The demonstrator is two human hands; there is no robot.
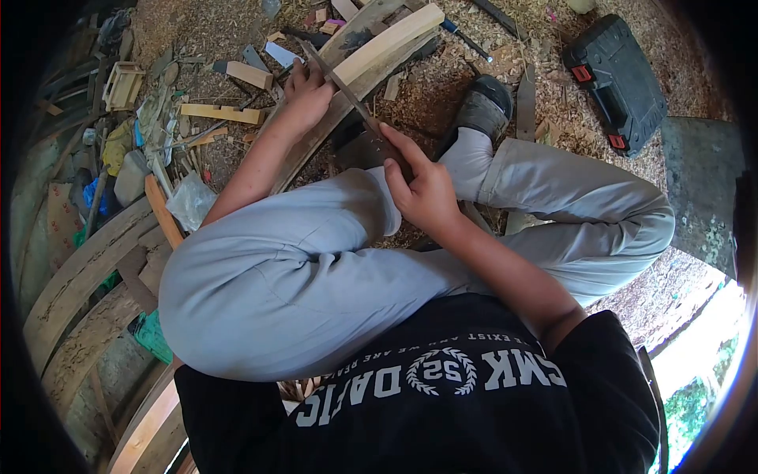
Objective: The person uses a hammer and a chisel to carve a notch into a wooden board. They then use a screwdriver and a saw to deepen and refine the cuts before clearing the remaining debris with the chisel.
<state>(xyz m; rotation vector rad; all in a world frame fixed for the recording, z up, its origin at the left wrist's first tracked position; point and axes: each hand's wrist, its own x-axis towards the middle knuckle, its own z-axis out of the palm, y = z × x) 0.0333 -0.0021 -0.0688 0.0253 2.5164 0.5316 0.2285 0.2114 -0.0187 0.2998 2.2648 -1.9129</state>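
My right hand (422, 189) is wrapped around the brown handle of a handsaw (347, 93). The saw's narrow-looking blade runs up and to the left, just right of my left hand (308, 95). The curled fingers of that hand are at the near end of a pale wooden strip (391, 46), though the blade and the fingers partly hide the grip. Under the strip lies a long, curved, weathered timber (304, 158). A whitish flat piece (283, 55) is just beyond my left fingertips.
A black tool case (616, 87) with red latches lies at upper right. A screwdriver (466, 39) rests on the shavings past the strip. At left are wood offcuts (221, 113), a plastic bag (189, 201) and large curved timbers (87, 268). My crossed legs (292, 268) fill the middle.
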